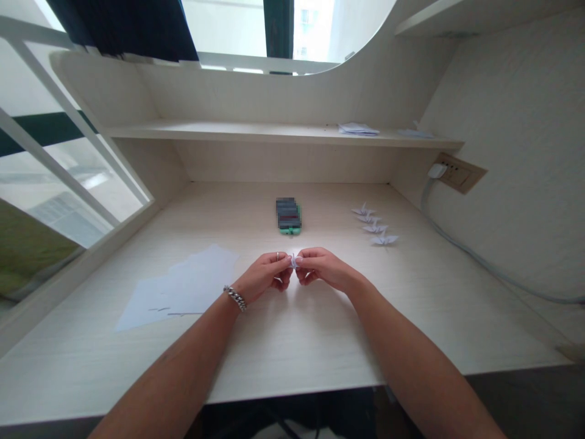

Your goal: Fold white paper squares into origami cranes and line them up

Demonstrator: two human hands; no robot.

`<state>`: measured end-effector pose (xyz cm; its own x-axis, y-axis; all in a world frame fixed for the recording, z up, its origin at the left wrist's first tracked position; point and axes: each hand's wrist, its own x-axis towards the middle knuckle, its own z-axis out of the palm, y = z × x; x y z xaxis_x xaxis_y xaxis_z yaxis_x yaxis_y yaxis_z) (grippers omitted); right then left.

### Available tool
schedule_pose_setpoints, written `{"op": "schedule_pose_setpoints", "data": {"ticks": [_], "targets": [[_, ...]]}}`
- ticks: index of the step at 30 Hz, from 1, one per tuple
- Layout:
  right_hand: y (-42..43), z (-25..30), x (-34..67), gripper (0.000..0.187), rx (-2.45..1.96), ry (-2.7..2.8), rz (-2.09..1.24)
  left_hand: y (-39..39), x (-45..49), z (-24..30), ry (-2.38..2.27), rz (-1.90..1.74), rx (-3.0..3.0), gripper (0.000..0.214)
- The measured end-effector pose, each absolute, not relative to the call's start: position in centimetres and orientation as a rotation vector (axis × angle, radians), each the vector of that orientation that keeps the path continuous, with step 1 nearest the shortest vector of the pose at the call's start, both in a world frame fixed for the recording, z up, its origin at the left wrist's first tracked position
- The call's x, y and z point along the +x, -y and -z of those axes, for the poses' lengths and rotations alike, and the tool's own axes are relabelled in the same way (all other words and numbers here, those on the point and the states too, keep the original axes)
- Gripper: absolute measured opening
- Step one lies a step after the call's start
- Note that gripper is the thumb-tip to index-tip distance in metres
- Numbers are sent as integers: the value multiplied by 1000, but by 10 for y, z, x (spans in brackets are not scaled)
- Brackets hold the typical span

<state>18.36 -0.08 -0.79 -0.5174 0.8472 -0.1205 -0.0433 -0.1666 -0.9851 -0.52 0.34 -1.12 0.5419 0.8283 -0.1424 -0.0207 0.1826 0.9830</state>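
Note:
My left hand and my right hand meet over the middle of the pale wooden desk. Both pinch a small folded piece of white paper between their fingertips. A chain bracelet circles my left wrist and a ring shows on one left finger. To the left lie flat white paper sheets. Several small folded paper cranes stand in a row at the right rear of the desk.
A phone in a green case lies beyond my hands. A shelf above holds folded paper. A wall socket with a plug and a grey cable is on the right. A window rail runs at left.

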Motion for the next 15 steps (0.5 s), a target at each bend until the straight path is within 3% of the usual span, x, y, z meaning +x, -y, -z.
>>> {"op": "schedule_pose_setpoints", "data": {"ticks": [15], "targets": [[1,3,172,18,-499,943,-1959,10,12,4,-571,-991,886,29]]}}
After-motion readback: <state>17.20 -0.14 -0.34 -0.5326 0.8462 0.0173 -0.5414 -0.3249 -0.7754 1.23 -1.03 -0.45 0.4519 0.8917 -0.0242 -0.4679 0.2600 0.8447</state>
